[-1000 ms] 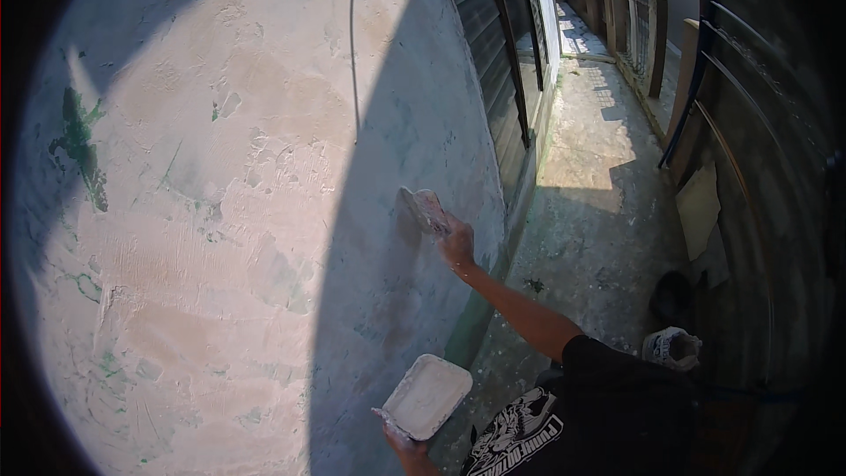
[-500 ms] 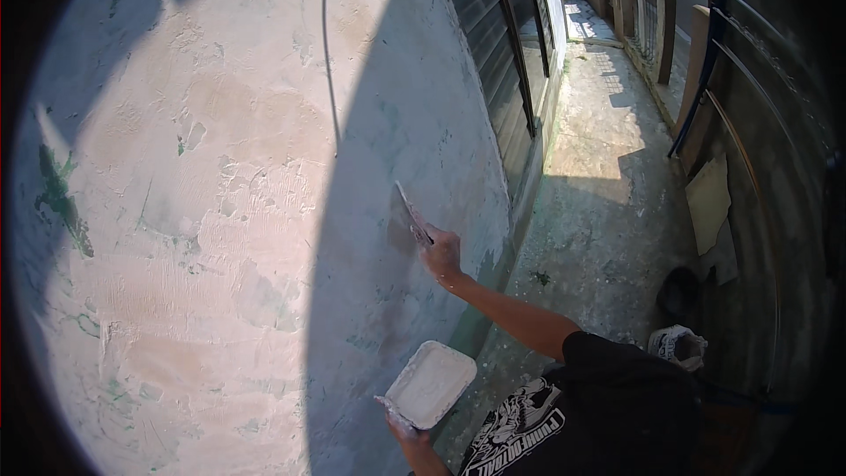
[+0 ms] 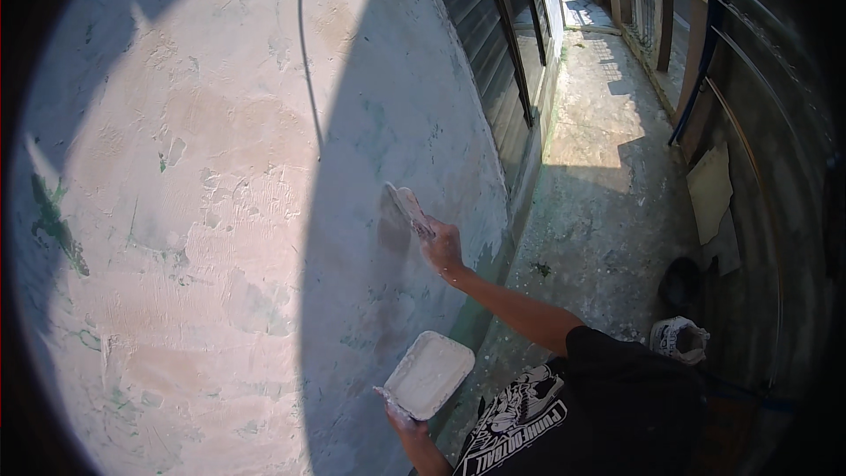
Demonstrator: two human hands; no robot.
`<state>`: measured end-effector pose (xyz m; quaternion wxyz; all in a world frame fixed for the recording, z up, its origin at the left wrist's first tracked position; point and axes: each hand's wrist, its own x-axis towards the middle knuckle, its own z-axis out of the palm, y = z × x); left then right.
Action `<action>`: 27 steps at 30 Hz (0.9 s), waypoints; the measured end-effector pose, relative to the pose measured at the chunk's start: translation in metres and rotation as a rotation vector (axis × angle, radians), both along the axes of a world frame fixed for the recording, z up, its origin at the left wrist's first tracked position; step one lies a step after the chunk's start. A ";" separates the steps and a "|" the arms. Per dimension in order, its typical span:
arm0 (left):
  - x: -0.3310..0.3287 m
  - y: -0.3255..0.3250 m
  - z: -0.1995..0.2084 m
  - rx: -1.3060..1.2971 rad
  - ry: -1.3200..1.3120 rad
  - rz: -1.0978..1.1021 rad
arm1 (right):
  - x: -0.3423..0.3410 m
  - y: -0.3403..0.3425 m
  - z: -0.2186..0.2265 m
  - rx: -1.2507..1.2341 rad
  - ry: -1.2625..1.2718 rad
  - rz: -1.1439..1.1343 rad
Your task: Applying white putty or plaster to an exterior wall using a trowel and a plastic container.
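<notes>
Along the lower edge: one dark shirt (image 3: 626, 397), a white drawing and one row of bold white capitals on its front; it blocks part of the path.
Left hand (image 3: 405, 421): smeared with white, clamped on the lower left edge of one tray (image 3: 451, 340), some fingers hidden underneath.
Tray load: one spread of white paste (image 3: 429, 375) across the shallow, round-cornered, tilted tray, which sits in front of the wall's lower shaded part.
Right hand (image 3: 443, 249): closed around the handle of one putty knife (image 3: 411, 209), covering much of that handle.
Knife position: slanting up to the left, smeared pale, its blade end at the shaded wall, a darker patch (image 3: 392, 234) just beside it.
Wall (image 3: 203, 211): one rough pale surface with several green patches, partly sunlit, partly shaded; one thin dark cord (image 3: 304, 44) hangs down it.
Path side: one white container (image 3: 679, 339) with dark printing too small to read; one black rounded object (image 3: 680, 282) just beyond; one dark scrap (image 3: 543, 270) on the concrete path (image 3: 599, 229).
Right side: one pale board (image 3: 708, 194) leaning, several thin pipes above.
Farther along: dark louvred windows (image 3: 480, 26) on the left, at least three fence posts (image 3: 661, 18) on the right.
</notes>
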<state>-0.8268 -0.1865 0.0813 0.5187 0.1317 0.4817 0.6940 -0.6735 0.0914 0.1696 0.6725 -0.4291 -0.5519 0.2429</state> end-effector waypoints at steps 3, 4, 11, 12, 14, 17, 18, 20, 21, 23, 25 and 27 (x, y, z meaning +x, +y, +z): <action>0.003 0.002 0.000 -0.013 -0.015 0.002 | -0.010 -0.010 -0.002 -0.025 -0.125 0.018; 0.006 0.001 0.002 -0.020 -0.026 0.011 | -0.014 -0.017 -0.006 -0.055 -0.207 0.041; 0.012 0.014 0.016 0.049 -0.055 -0.045 | 0.007 -0.037 -0.018 0.062 -0.009 0.387; 0.012 0.016 0.015 0.046 -0.042 -0.038 | 0.017 -0.046 -0.008 -0.117 0.080 0.536; 0.014 0.020 0.016 0.046 -0.043 -0.016 | 0.035 -0.054 -0.004 -0.307 0.154 0.693; 0.021 0.026 0.020 0.078 -0.056 -0.008 | 0.061 -0.065 -0.002 -0.379 0.038 0.934; 0.023 0.026 0.024 0.073 -0.069 -0.004 | 0.065 -0.074 0.008 -0.294 -0.140 0.965; 0.024 0.027 0.028 0.065 -0.095 0.011 | 0.069 -0.090 0.029 -0.216 -0.328 1.004; 0.023 0.026 0.028 0.077 -0.095 -0.014 | 0.070 -0.098 0.038 -0.127 -0.547 1.063; 0.026 0.027 0.029 0.077 -0.107 -0.033 | 0.069 -0.110 0.044 -0.049 -0.769 1.128; 0.030 0.034 0.033 0.025 -0.119 0.002 | 0.065 -0.123 0.043 0.272 -1.043 1.004; 0.032 0.039 0.032 0.027 -0.134 0.009 | 0.062 -0.130 0.035 0.297 -1.123 0.978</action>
